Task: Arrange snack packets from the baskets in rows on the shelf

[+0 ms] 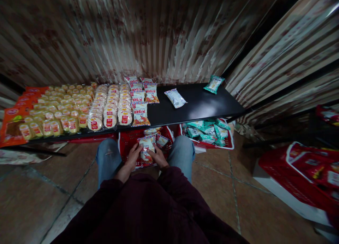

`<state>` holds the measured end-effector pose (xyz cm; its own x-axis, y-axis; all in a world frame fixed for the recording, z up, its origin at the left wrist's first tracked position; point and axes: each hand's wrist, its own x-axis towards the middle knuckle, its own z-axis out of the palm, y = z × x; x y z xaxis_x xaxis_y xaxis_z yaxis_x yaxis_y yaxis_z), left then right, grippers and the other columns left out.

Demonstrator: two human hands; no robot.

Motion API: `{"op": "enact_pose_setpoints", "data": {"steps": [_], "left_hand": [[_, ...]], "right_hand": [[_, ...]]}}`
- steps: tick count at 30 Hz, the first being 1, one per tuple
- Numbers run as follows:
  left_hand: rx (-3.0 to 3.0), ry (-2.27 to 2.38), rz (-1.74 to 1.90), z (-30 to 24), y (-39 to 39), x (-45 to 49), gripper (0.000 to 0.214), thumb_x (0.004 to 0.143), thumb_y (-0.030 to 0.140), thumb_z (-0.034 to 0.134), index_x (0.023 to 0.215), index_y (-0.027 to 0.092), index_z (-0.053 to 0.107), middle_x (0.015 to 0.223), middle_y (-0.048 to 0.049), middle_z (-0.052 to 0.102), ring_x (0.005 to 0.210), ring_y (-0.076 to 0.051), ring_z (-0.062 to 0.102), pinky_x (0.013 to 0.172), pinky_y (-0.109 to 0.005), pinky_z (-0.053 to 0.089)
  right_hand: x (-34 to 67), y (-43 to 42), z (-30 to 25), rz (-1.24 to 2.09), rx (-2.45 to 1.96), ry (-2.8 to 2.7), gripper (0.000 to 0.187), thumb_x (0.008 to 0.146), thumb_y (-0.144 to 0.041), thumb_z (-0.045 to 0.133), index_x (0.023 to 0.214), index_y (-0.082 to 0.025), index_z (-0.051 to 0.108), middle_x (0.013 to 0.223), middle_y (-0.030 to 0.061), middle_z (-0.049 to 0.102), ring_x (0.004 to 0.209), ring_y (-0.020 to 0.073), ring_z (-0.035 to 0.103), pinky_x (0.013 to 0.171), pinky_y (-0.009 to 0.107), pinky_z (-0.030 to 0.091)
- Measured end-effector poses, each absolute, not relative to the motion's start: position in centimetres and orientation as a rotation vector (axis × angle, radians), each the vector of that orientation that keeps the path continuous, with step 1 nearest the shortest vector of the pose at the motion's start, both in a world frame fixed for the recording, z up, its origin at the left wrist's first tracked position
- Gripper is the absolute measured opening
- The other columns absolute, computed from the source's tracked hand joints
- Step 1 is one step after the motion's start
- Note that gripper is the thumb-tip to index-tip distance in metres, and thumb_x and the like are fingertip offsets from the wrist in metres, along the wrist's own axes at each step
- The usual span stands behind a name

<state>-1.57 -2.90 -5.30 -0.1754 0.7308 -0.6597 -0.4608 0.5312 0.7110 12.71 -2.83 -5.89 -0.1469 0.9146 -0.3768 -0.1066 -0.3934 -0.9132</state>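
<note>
Between my knees, a white snack bag (pixel 147 149) with red lettering and a striped edge is held by both hands. My left hand (pixel 134 155) closes on its left side and my right hand (pixel 158 156) on its right. Just beneath is a red plastic basket (pixel 125 144) with a few similar bags in it, partly hidden by my hands. On the black shelf (pixel 196 104) in front stand matching bags (pixel 140 113) in two short columns. A lone bag (pixel 175 97) lies with its pale, barcoded side up. Farther right is a green snack bag (pixel 214 84).
Rows of wrapped round cakes (pixel 109 111), small yellow packaged cakes (pixel 56 126) and orange bags (pixel 13 125) fill the shelf's left part. A second basket (pixel 230 142) holds green bags. More red packages (pixel 317 166) sit at the far right. A striped curtain (pixel 148 35) hangs behind.
</note>
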Motion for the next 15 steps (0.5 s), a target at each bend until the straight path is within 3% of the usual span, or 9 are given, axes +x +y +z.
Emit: {"op": "enact_pose_setpoints", "data": {"steps": [5,10,15], "left_hand": [[0.193,1.339,1.073,-4.9,-2.7,-1.5,0.054,0.063,0.031,0.079,0.112,0.019,0.06,0.101,-0.0095,0.069,0.088,-0.02,0.065,0.075,-0.03,0.051],[0.291,1.297,1.121,-4.2,-2.6,-1.2,0.044,0.06,0.03,0.08,0.099,0.018,0.064,0.089,-0.0063,0.071,0.084,-0.02,0.065,0.074,-0.028,0.05],[0.513,1.283,1.137,-3.0,-2.4,-0.6,0.039,0.06,0.041,0.077,0.088,0.017,0.061,0.085,-0.0036,0.068,0.076,-0.018,0.064,0.069,-0.029,0.05]], "right_hand": [[12.9,-2.9,-5.2,1.777,-1.196,-0.908,0.054,0.07,-0.04,0.065,0.118,-0.018,0.056,0.096,0.0059,0.071,0.08,0.0234,0.068,0.074,0.037,0.054],[13.4,-3.2,-4.1,1.801,-1.101,-0.915,0.055,0.072,-0.04,0.067,0.12,-0.018,0.053,0.101,0.0067,0.07,0.085,0.0239,0.067,0.076,0.036,0.053],[13.4,-3.5,-3.1,1.84,-1.077,-0.805,0.058,0.075,-0.049,0.065,0.123,-0.021,0.051,0.101,0.0072,0.069,0.086,0.0235,0.067,0.072,0.034,0.054]]}}
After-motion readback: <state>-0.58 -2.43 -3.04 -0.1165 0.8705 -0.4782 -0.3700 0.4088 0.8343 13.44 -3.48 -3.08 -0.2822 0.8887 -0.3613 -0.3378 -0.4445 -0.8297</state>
